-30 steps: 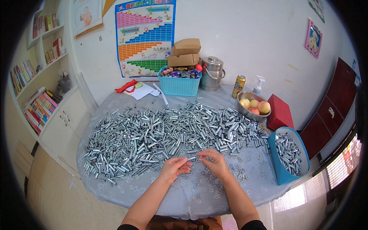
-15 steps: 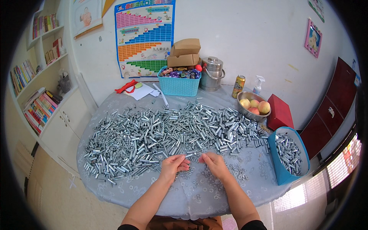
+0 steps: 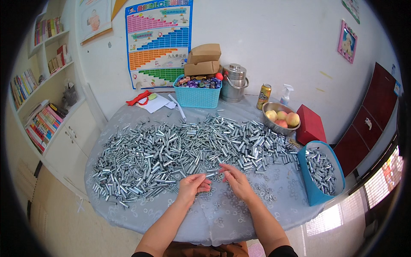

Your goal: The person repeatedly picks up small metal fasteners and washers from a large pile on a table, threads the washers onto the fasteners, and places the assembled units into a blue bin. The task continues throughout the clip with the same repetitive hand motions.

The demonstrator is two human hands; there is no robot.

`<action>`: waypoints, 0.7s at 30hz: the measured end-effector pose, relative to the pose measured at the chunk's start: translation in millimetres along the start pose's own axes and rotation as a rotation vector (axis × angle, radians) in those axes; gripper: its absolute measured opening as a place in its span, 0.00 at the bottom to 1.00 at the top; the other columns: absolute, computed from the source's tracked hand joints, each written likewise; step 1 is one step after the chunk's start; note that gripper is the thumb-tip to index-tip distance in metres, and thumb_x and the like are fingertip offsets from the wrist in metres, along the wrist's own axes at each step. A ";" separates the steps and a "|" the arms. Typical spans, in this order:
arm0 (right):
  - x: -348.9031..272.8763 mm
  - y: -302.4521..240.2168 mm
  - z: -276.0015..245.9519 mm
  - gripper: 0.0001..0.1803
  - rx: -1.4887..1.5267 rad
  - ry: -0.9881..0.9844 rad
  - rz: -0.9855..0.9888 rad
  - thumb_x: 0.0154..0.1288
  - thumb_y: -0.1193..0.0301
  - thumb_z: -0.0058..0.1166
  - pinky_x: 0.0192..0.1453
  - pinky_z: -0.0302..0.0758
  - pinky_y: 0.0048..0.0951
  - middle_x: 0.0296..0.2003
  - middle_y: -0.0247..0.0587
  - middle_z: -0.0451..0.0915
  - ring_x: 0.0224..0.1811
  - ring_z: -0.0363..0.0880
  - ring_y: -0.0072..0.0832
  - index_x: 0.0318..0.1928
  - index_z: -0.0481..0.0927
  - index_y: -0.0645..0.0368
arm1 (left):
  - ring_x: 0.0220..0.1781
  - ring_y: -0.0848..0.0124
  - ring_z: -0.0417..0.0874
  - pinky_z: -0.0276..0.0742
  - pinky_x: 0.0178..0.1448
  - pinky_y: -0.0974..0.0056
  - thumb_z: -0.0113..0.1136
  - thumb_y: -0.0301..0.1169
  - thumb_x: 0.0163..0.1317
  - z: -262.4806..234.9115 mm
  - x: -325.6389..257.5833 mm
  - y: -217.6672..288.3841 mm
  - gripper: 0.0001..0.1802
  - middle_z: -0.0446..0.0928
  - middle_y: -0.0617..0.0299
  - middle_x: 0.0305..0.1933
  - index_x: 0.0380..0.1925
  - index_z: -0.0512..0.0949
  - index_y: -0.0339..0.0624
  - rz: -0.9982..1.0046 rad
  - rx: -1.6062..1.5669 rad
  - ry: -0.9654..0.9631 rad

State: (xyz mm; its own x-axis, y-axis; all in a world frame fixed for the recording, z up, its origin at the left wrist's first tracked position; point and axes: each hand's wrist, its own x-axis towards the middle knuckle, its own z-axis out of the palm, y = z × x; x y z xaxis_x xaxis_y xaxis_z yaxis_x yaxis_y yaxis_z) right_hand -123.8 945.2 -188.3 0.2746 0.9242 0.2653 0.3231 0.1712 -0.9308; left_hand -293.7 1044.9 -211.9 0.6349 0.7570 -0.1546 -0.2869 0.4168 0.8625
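My left hand (image 3: 193, 186) is closed, thumb and fingers pinching a short silvery metal bolt (image 3: 210, 174) whose end sticks out to the right. Just beyond that end is my right hand (image 3: 236, 181), its fingers stretched and apart from the thumb, with nothing visible between them. Both hands hover over the near side of a wide heap of similar silvery cylindrical bolts (image 3: 171, 147). Small washers or nuts (image 3: 218, 205) lie scattered on the cloth beneath and between my forearms, with more to the right of my right hand.
A grey patterned cloth covers the round table (image 3: 180, 227). At right stands a blue bin (image 3: 314, 188) of bolts, near a red box (image 3: 311, 124) and a steel bowl (image 3: 274, 125) of fruit. Behind the heap are a turquoise basket (image 3: 197, 97), a metal canister (image 3: 234, 88), a can (image 3: 263, 96) and a spray bottle (image 3: 286, 95).
My right hand's fingers have opened and stretched up and left, away from the thumb. My left hand keeps its pinch on the bolt in nearly the same place. The view has shifted slightly.
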 end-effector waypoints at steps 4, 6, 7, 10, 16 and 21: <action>0.3 -0.4 0.9 0.17 0.031 0.016 0.024 0.71 0.65 0.42 0.42 0.73 0.25 0.39 0.42 0.79 0.35 0.76 0.25 0.46 0.77 0.65 | 0.28 0.69 0.82 0.83 0.33 0.67 0.54 0.28 0.64 0.7 -0.9 0.7 0.12 0.80 0.50 0.33 0.42 0.76 0.30 0.006 0.000 0.002; 0.0 1.7 0.2 0.17 0.018 0.009 0.051 0.71 0.64 0.42 0.42 0.74 0.25 0.39 0.41 0.79 0.35 0.76 0.24 0.45 0.78 0.65 | 0.28 0.69 0.82 0.83 0.33 0.67 0.54 0.28 0.64 0.7 -1.2 0.4 0.11 0.80 0.50 0.33 0.42 0.76 0.30 0.008 0.010 0.000; -0.3 1.9 -2.5 0.17 -0.028 -0.013 0.044 0.71 0.64 0.42 0.42 0.74 0.26 0.39 0.41 0.79 0.34 0.76 0.24 0.44 0.78 0.65 | 0.28 0.69 0.82 0.83 0.33 0.67 0.54 0.28 0.64 0.1 -0.7 -0.8 0.11 0.80 0.50 0.33 0.42 0.76 0.30 0.009 0.014 -0.005; -0.1 8.2 -3.9 0.17 -0.027 0.032 0.093 0.71 0.64 0.43 0.43 0.74 0.26 0.38 0.40 0.80 0.34 0.76 0.23 0.43 0.79 0.65 | 0.29 0.69 0.82 0.83 0.34 0.68 0.55 0.27 0.63 3.0 -2.6 1.7 0.12 0.80 0.49 0.34 0.42 0.76 0.29 0.013 0.028 0.001; -2.5 4.8 6.8 0.12 0.023 0.003 0.057 0.66 0.70 0.52 0.47 0.73 0.24 0.37 0.36 0.80 0.37 0.76 0.20 0.45 0.79 0.62 | 0.32 0.67 0.83 0.83 0.36 0.66 0.54 0.26 0.64 7.9 -5.1 -1.1 0.13 0.80 0.49 0.36 0.44 0.75 0.28 0.040 0.112 -0.067; 3.9 10.5 1.1 0.11 0.109 0.047 0.060 0.61 0.72 0.58 0.42 0.72 0.21 0.37 0.33 0.80 0.37 0.75 0.18 0.45 0.80 0.61 | 0.34 0.65 0.83 0.83 0.37 0.64 0.52 0.27 0.64 16.3 -10.8 5.6 0.17 0.79 0.46 0.41 0.52 0.71 0.30 0.106 0.156 -0.077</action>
State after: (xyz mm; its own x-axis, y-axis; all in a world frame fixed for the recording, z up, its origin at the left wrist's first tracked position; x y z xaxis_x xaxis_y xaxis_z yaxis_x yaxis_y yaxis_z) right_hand -120.3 951.0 -197.3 0.3333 0.9174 0.2176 0.2054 0.1546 -0.9664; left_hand -290.4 1030.9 -197.5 0.6620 0.7491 -0.0263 -0.2445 0.2490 0.9371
